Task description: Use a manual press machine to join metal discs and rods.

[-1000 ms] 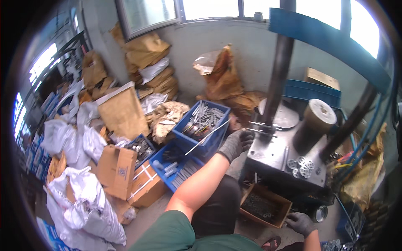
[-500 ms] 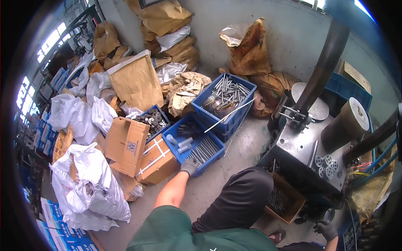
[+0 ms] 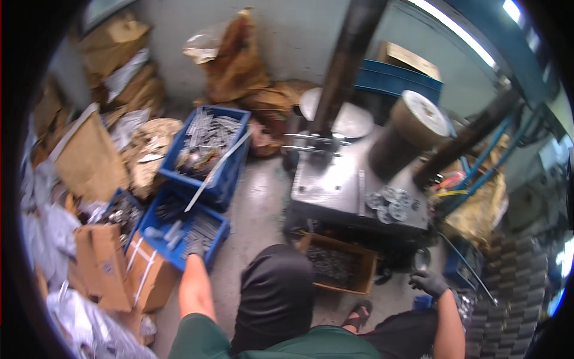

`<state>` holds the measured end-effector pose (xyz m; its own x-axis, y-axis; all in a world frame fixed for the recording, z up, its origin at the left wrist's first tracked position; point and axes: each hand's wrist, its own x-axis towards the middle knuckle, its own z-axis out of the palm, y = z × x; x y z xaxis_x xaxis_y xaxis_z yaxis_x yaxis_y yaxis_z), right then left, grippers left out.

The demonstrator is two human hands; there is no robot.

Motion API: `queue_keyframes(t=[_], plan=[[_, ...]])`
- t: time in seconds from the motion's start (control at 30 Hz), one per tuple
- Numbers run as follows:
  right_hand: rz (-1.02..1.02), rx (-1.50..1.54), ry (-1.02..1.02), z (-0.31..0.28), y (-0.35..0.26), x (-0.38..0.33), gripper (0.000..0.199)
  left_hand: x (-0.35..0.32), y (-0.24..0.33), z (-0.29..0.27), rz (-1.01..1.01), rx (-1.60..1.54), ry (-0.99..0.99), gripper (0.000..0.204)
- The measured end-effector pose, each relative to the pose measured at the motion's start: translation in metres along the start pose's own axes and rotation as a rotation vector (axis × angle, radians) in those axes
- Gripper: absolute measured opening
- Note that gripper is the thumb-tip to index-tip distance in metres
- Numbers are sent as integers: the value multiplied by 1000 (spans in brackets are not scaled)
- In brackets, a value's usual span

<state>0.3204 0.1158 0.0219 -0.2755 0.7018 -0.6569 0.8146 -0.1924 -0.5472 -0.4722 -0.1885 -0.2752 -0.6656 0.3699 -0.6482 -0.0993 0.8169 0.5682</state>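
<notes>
My left hand (image 3: 194,246), in a grey glove, reaches into a blue plastic bin (image 3: 223,234) on the floor. It rests at the near end of a row of thin metal rods (image 3: 206,227); blur hides whether its fingers grip any. Pale cylinders (image 3: 174,234) lie beside the rods. My right hand (image 3: 429,283), also in a dark grey glove, is low at the right with its fingers apart and nothing visible in them. Just above it is a round, clear-looking cup or gauge (image 3: 421,258), apart from the fingers.
A metal-topped press (image 3: 329,190) with a dark cylinder (image 3: 388,143) and several spoked discs (image 3: 391,203) stands ahead. Below sits an open box of parts (image 3: 365,272). Another blue bin (image 3: 230,173) holds metal rods. Cardboard boxes (image 3: 98,263) and sacks crowd the left.
The view has swung right, so the bins and press appear farther left. My left hand stays at the rods; my right hand and forearm show more fully.
</notes>
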Motion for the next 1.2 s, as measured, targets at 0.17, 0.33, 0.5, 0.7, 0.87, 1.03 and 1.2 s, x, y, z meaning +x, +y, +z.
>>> queue_keyframes(t=[0.17, 0.33, 0.5, 0.7, 0.87, 1.03, 1.2], plan=[[105, 61, 80, -9, 22, -10, 38, 125, -63, 60, 393, 646, -8, 30], [87, 31, -8, -7, 22, -6, 37, 151, -72, 46, 313, 633, 65, 28], [-360, -516, 41, 5, 29, 9, 30, 132, -74, 76, -107, -197, -84, 34], [-405, -730, -170, 76, -82, 38, 40, 144, -76, 0, -97, -267, 63, 39], [-355, -888, -308, 144, -72, 98, 42, 123, -60, 66, -210, -480, -87, 47], [-372, -1015, -256, 190, -31, 156, 38, 83, -24, 65, -123, -336, 124, 23], [-234, -972, -79, 219, -25, 183, 43, 26, -4, 44, -36, -918, 420, 16]])
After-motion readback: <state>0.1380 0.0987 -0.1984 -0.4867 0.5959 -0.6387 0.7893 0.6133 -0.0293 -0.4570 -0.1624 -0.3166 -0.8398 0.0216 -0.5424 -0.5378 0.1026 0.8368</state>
